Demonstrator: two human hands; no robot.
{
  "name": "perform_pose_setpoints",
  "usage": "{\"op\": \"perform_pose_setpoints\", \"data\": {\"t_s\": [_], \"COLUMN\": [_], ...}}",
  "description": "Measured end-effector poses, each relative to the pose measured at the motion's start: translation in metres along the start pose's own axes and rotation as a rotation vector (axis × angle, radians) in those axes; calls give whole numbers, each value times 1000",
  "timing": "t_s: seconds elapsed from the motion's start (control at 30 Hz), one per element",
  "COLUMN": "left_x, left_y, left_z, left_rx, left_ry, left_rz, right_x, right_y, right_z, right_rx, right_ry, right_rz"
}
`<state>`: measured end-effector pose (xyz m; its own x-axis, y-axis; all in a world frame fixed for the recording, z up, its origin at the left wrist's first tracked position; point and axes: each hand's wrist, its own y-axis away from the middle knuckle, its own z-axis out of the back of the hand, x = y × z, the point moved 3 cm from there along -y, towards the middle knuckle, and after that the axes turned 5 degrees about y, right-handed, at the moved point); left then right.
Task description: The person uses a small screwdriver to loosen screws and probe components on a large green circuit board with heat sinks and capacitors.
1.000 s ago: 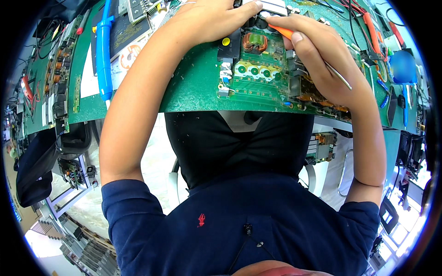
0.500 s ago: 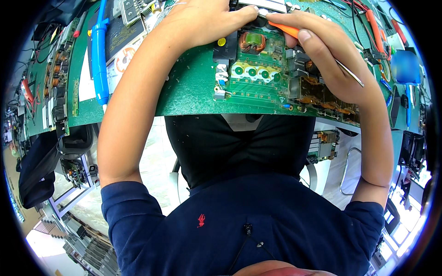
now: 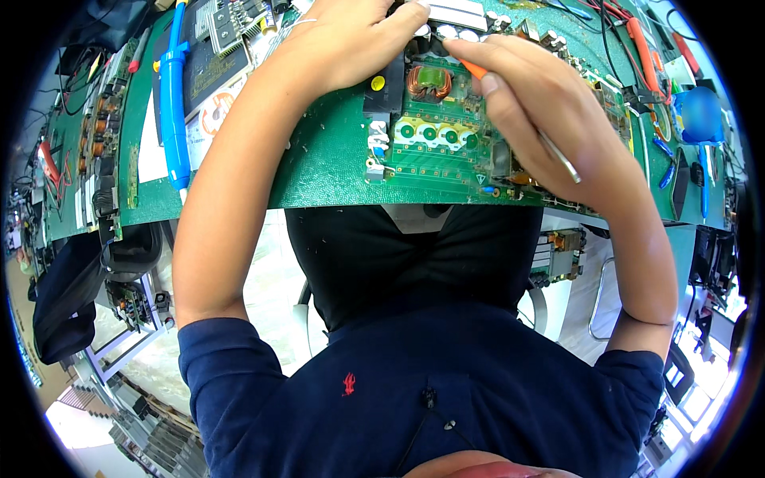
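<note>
A green circuit board lies at the front of the bench, with a copper coil, a row of white pads and black parts on it. At its top, my left hand touches the parts with its thumb; its other fingers are mostly hidden. My right hand is closed round a slim orange-handled tool, whose metal shaft sticks out below my fingers. The tool’s tip is among capacitors near my left thumb, too small to make out.
A blue pump-shaped tool lies left on papers and dark plates, beside more boards. At right are red-handled tools, cables, a blurred blue object and pens. My lap and a chair are below the green bench edge.
Both hands and the board have shifted slightly left, and the board sits a little lower in view. My right hand, still holding the orange tool, has also moved a little downward.
</note>
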<state>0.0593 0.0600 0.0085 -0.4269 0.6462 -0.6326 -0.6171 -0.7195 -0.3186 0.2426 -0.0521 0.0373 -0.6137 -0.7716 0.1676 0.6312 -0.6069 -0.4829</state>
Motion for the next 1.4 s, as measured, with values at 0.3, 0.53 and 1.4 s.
{"op": "perform_pose_setpoints", "data": {"t_s": [0.3,0.53,1.4], "left_x": [6,6,-3], "left_y": [-1,1,1], "left_z": [-1,-1,2], "left_rx": [-15,-24,34], "left_ry": [-40,3,-31], "left_rz": [-38,-60,-10], "right_x": [-9,-16,-13], "right_y": [-2,0,5], "right_z": [6,6,8], "right_rx": [170,192,177], "right_ry": [27,-13,-1], "right_rz": [-79,-76,-102]}}
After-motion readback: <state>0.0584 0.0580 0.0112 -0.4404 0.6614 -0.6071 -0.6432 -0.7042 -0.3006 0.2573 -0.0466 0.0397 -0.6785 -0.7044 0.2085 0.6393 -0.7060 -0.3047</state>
